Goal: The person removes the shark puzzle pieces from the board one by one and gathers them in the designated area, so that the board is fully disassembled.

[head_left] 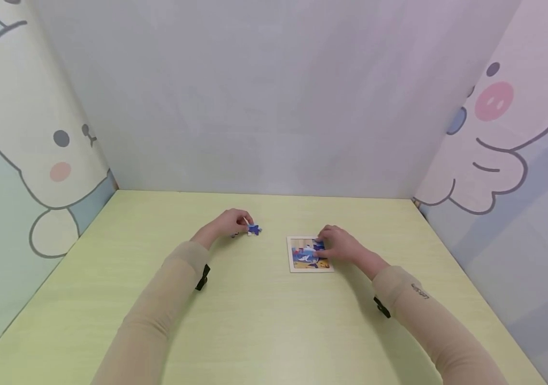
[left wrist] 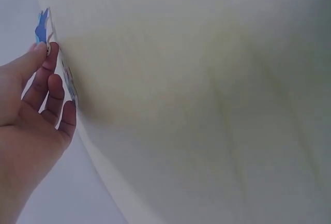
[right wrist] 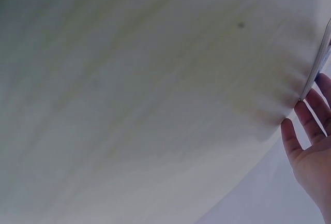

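My left hand (head_left: 229,222) pinches a blue jigsaw piece (head_left: 254,229) between thumb and index finger, just above the table. In the left wrist view that piece stands tilted on edge at the fingertips of the left hand (left wrist: 39,100). Beneath the other fingers lie more jigsaw pieces (left wrist: 69,79), partly hidden. To the right is a pale-framed jigsaw puzzle (head_left: 289,256) with a blue and yellow sea picture. My right hand (head_left: 343,245) rests over its right side, thumb and fingers spread on it. The right wrist view shows the fingertips of the right hand (right wrist: 313,146) touching the table and frame edge.
Everything lies on a light yellow-green table (head_left: 255,321). A plain pale wall hanging (head_left: 235,96) rises behind its back edge. Side panels with cartoon animals (head_left: 38,133) stand left and right.
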### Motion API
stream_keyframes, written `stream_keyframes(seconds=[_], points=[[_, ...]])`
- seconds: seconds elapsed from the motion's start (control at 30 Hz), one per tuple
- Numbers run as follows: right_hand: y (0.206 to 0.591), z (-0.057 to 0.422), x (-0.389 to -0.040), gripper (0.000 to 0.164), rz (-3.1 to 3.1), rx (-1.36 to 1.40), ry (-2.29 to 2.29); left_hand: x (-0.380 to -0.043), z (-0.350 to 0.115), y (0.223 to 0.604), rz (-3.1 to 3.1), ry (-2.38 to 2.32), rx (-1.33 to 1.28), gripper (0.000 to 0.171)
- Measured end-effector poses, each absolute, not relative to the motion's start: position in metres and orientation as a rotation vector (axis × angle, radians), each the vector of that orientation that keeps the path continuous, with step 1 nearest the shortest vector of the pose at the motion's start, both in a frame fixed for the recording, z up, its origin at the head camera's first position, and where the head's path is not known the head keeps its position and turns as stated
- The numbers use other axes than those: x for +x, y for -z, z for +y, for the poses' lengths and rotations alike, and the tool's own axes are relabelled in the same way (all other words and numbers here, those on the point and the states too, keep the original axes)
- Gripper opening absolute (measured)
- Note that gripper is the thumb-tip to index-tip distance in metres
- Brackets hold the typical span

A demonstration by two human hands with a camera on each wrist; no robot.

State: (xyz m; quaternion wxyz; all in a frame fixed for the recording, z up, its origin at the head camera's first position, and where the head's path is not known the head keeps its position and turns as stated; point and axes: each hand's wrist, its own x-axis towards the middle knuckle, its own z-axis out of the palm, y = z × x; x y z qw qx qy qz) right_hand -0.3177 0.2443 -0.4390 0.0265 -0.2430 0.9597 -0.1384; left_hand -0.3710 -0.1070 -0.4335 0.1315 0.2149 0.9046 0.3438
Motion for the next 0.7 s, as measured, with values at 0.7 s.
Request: stream_keyframes(seconds=[0.7], points=[[0.437,0.264,-0.321,0.038,2.838,-0.935,0.526,-0.374,-0.094,0.429,2.681,-0.957,0.732,0.022]])
